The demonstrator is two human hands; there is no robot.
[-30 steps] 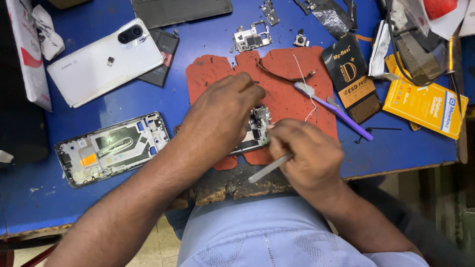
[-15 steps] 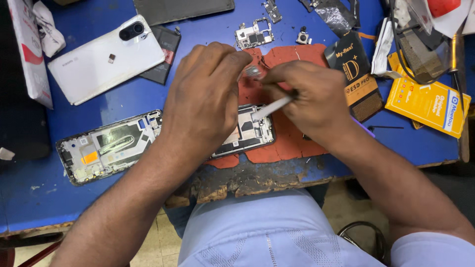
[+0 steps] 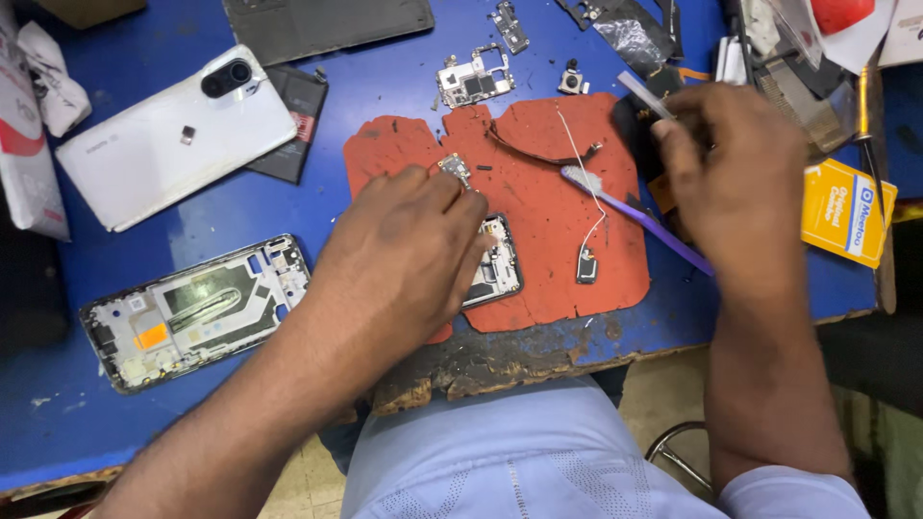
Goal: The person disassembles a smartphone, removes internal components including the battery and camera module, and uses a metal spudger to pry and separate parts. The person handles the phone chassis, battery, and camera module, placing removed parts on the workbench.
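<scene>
Left hand (image 3: 404, 250) presses flat on board (image 3: 495, 264) on red mat (image 3: 538, 221) | right hand (image 3: 735, 173) pinches tweezers (image 3: 646, 96) at mat's right edge | hands apart | we advise holding board steady, tweezers low.

On the desk (image 3: 288, 202): two hands, left hand (image 3: 404, 255) and right hand (image 3: 735, 168); one red mat (image 3: 548, 221); one white phone back cover (image 3: 159, 144); one phone frame (image 3: 192, 312) near the front-left corner; one purple toothbrush (image 3: 630, 211); one yellow box (image 3: 846, 211) at the right edge
</scene>
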